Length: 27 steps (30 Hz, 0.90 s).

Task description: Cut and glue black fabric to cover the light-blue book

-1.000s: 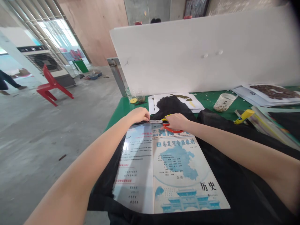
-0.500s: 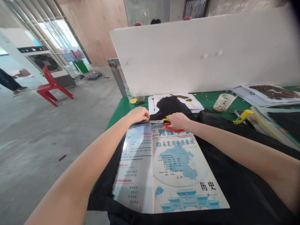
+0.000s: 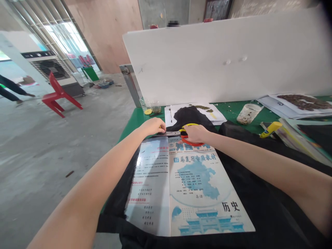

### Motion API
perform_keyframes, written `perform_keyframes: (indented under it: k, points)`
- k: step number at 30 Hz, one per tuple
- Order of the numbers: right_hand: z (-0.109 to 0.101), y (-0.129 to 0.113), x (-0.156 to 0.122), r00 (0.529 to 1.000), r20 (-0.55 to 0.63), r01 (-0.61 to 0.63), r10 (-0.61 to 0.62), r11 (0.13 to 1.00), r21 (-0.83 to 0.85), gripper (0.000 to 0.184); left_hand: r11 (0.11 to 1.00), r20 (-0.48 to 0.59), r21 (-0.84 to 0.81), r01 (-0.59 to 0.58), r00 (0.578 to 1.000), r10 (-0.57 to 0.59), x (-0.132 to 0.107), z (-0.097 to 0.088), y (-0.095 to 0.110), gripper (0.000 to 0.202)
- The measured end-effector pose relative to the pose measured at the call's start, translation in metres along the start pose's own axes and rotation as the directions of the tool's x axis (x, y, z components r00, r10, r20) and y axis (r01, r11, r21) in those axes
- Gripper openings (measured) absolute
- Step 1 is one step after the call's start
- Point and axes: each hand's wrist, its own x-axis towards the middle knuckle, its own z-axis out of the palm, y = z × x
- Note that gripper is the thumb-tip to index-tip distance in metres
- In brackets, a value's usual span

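Paper is what we are working on: a big printed sheet (image 3: 192,183) with a blue map, lying flat on black cloth (image 3: 261,193) over the green table (image 3: 131,122). Its near edge sits close to our body and looks whole, as do both long sides. The cutting is all at the far edge, where our right hand (image 3: 195,133) is closed through the red and yellow handles of the scissors (image 3: 178,133), blades pointing left along that edge. Our left hand (image 3: 153,126) pinches the sheet's far left corner, fingers narrow, just beside the blade tips. By our judgement the cut is almost across, with only a short stretch left; any trimmed strip we cannot make out.

Left of our arm the table ends, and beyond is open floor. Right of the sheet there is clear cloth before a yellow tool (image 3: 269,129) and stacked papers (image 3: 298,103). Farther back stand a plastic cup (image 3: 247,113), small jars (image 3: 151,106) and a white board (image 3: 228,58), which closes off the far side.
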Motion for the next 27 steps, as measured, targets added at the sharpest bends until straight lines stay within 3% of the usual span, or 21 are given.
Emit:
perform_keyframes:
  k: [9, 19, 27]
  points:
    - [0.003, -0.013, 0.011, 0.996, -0.028, 0.080, -0.082, 0.994, -0.067, 0.049, 1.000, -0.005, -0.020, -0.011, 1.000, 0.011, -0.001, 0.000, -0.002, 0.019]
    - [0.005, -0.016, 0.014, 0.994, -0.061, 0.080, -0.086, 0.992, -0.098, 0.049, 0.999, -0.039, 0.010, -0.040, 0.998, 0.041, -0.003, 0.000, 0.001, 0.017]
    - [0.005, -0.015, 0.017, 0.996, -0.022, 0.080, -0.083, 0.990, -0.118, 0.060, 1.000, -0.040, -0.002, -0.028, 0.999, 0.028, -0.006, 0.000, 0.003, 0.016]
